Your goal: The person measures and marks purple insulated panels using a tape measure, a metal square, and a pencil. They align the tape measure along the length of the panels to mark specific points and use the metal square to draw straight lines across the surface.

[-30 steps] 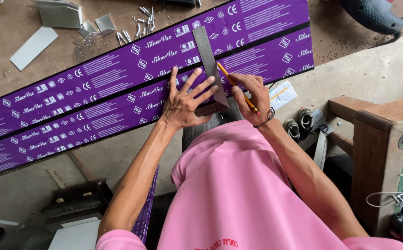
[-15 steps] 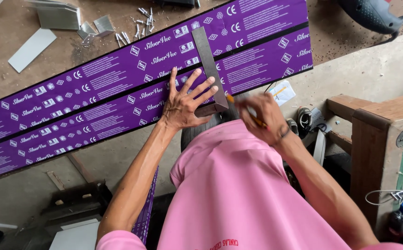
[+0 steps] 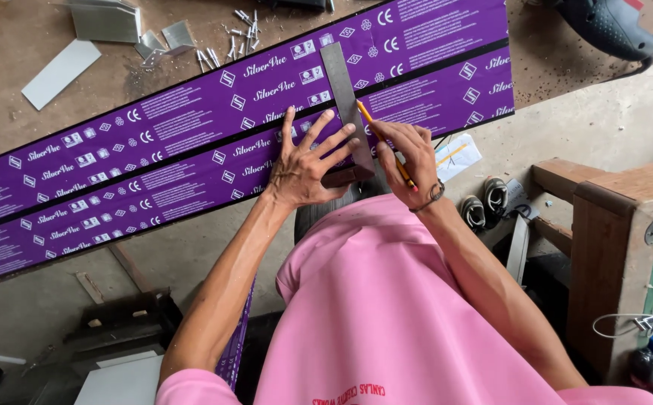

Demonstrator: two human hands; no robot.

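Observation:
Two long purple-wrapped strips [image 3: 191, 142] lie side by side across a brown bench. A metal try square [image 3: 344, 90] rests across them, its dark stock at the near edge. My left hand [image 3: 308, 161] presses flat on the near strip and on the square, fingers spread. My right hand [image 3: 409, 161] grips a yellow pencil [image 3: 383, 142], its tip against the square's blade on the purple wrap.
Loose screws [image 3: 240, 30] and small metal offcuts [image 3: 109, 22] lie at the back of the bench. A power tool [image 3: 611, 26] sits at the far right. A wooden stand [image 3: 611, 225] is to my right; shoes [image 3: 484, 202] lie on the floor below.
My right hand dipped down away from the strip half a second ago, then came back up with the pencil to the square's blade. My left hand stayed pressed in place.

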